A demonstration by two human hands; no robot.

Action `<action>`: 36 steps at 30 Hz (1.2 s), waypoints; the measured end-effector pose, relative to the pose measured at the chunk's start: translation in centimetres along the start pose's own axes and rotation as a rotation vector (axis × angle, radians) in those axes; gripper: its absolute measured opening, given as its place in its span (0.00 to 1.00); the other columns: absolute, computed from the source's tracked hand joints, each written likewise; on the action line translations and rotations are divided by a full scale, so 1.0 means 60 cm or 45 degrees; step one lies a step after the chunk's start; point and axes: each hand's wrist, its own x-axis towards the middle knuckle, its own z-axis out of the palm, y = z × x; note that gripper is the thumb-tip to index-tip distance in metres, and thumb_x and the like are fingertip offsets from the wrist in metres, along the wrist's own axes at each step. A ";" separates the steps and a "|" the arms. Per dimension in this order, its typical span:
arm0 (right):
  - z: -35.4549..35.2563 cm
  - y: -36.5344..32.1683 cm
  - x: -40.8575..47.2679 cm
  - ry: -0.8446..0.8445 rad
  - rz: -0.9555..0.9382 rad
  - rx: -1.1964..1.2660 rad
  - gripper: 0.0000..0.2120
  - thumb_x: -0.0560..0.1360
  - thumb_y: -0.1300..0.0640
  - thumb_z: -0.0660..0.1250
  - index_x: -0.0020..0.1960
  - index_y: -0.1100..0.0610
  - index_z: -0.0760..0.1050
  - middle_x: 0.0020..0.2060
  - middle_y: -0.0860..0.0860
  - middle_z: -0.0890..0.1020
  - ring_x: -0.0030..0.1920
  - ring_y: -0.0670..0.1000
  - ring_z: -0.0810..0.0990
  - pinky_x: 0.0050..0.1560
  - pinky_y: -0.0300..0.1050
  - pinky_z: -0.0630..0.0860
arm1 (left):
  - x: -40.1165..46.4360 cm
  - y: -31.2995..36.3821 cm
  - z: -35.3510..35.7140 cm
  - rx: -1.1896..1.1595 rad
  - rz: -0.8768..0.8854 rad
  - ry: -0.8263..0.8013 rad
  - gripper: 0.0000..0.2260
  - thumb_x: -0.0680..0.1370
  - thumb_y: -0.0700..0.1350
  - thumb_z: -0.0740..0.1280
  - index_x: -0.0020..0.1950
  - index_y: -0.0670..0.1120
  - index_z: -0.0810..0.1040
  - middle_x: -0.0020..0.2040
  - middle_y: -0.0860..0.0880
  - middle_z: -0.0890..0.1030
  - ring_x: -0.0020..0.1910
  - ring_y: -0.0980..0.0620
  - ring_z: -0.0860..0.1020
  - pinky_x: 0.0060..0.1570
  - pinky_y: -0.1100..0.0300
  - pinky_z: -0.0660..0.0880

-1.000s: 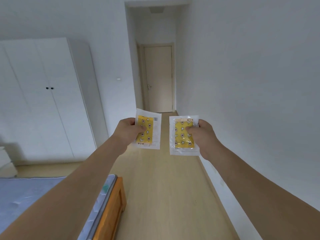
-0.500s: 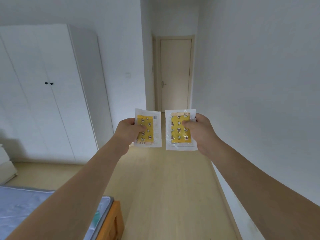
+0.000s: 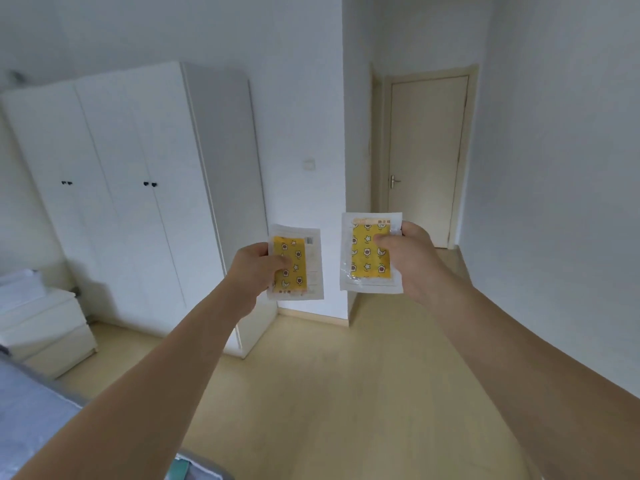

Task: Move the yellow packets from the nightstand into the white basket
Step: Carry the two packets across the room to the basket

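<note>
Both arms are stretched out in front of me at chest height. My left hand [image 3: 258, 268] pinches one yellow packet [image 3: 301, 268] in a clear white-edged wrapper, thumb on its front. My right hand [image 3: 403, 261] pinches a second yellow packet [image 3: 365, 254] the same way, a little higher. The two packets hang upright side by side, a small gap apart. No white basket and no nightstand top with packets is in view.
A white wardrobe [image 3: 131, 188] fills the left wall. A low white drawer unit [image 3: 45, 327] stands at far left, with the bed's grey mattress [image 3: 31, 420] at bottom left. A closed beige door [image 3: 424, 157] ends a short hallway. Wooden floor [image 3: 346, 393] lies ahead.
The view has swung left: the door shifted right and the wardrobe and drawer unit came into view. Both hands still hold their packets, now slightly further apart.
</note>
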 end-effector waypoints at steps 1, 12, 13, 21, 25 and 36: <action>0.021 0.004 0.035 -0.039 0.003 -0.003 0.08 0.76 0.65 0.65 0.52 0.57 0.78 0.48 0.56 0.85 0.48 0.58 0.85 0.50 0.62 0.81 | 0.030 -0.005 -0.005 0.011 -0.007 0.023 0.09 0.75 0.34 0.67 0.52 0.44 0.82 0.50 0.46 0.85 0.49 0.46 0.84 0.52 0.51 0.80; 0.341 0.113 0.430 -0.419 -0.008 -0.016 0.09 0.77 0.67 0.63 0.53 0.58 0.78 0.47 0.54 0.84 0.41 0.51 0.83 0.35 0.42 0.77 | 0.426 -0.128 -0.161 -0.066 -0.061 0.314 0.11 0.76 0.33 0.67 0.56 0.41 0.81 0.51 0.44 0.85 0.50 0.45 0.83 0.50 0.52 0.80; 0.376 0.118 0.463 -0.439 0.002 -0.015 0.10 0.77 0.67 0.63 0.54 0.59 0.78 0.48 0.54 0.84 0.42 0.51 0.83 0.36 0.43 0.77 | 0.463 -0.132 -0.183 -0.063 -0.065 0.329 0.10 0.75 0.33 0.67 0.55 0.41 0.81 0.51 0.44 0.85 0.50 0.44 0.83 0.52 0.51 0.80; 0.665 0.153 0.716 -0.621 0.011 -0.023 0.10 0.76 0.66 0.64 0.56 0.60 0.78 0.49 0.55 0.84 0.45 0.54 0.83 0.41 0.46 0.79 | 0.742 -0.161 -0.381 -0.083 -0.071 0.558 0.09 0.75 0.33 0.67 0.47 0.46 0.81 0.46 0.47 0.85 0.47 0.46 0.84 0.51 0.51 0.80; 0.825 0.198 0.823 -0.728 0.027 -0.020 0.08 0.76 0.66 0.64 0.53 0.58 0.78 0.48 0.55 0.84 0.46 0.54 0.83 0.44 0.48 0.80 | 0.864 -0.213 -0.474 -0.062 -0.125 0.667 0.08 0.76 0.34 0.68 0.48 0.47 0.82 0.48 0.47 0.85 0.48 0.46 0.84 0.50 0.51 0.80; 1.302 0.287 1.110 -1.028 0.099 0.074 0.10 0.75 0.66 0.64 0.55 0.60 0.79 0.50 0.57 0.84 0.48 0.56 0.84 0.54 0.57 0.80 | 1.182 -0.291 -0.796 -0.006 -0.180 1.032 0.09 0.76 0.34 0.68 0.48 0.47 0.81 0.48 0.47 0.85 0.48 0.47 0.83 0.50 0.51 0.80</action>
